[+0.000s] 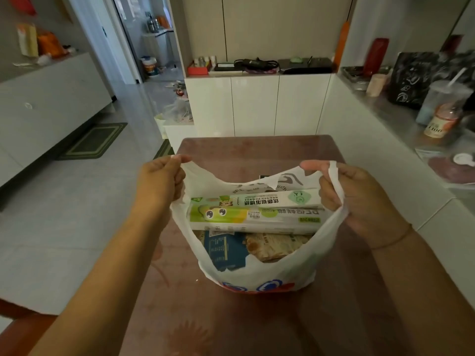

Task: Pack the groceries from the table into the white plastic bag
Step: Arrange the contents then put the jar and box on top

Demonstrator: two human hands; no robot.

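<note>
The white plastic bag [282, 268] stands on the reddish-brown table [257, 147], its mouth pulled wide. My left hand [160, 182] pinches the bag's left handle and my right hand [359, 199] grips the right handle. Inside, two long white-and-green boxes [257, 211] lie crosswise on top. Under them I see a blue packet [226, 250] and a beige snack packet [272, 246]. A dark corner of something shows just behind the bag's far rim.
A grey counter [401, 119] runs along the right with a lidded cup, an orange bottle [440, 120] and a black bag. White cabinets [257, 104] stand behind the table. Tiled floor with a green mat [95, 141] lies to the left.
</note>
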